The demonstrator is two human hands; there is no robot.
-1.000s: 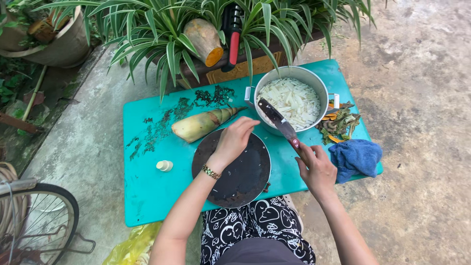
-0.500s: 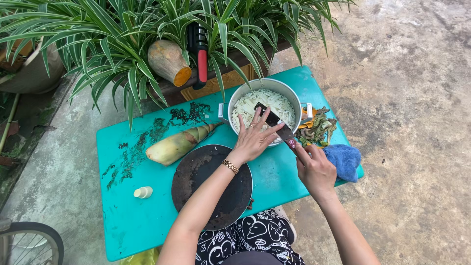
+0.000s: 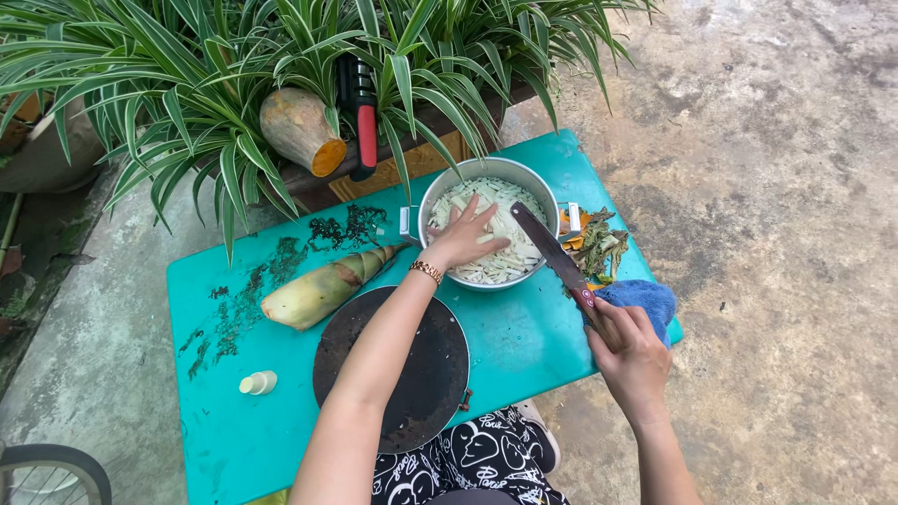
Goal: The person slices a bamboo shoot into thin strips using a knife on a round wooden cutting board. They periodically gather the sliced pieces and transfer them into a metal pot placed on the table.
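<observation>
Teal plastic table is filling the middle of the view, w/ bare concrete ground around it. Going left to right: a small pale cut stub is lying near the table's left edge, then a whole bamboo shoot, unpeeled, is lying on its side w/ dark green scraps scattered behind it. A round dark chopping board is sitting at the near edge, slightly overhanging. The left hand is reaching across it into the metal pot, fingers spread flat, pressing on the pale sliced bamboo inside; nothing gripped. The right hand is closed around the handle of a big knife, blade pointing up-left over the pot's rim. Peelings and a blue cloth are lying at the table's right edge.

Judging by this, slices are being settled in the pot; the whole shoot looks untouched. A next move would need care, since blade and left wrist are close. Room is tight at back (plants, planter box); the right side is open ground.
</observation>
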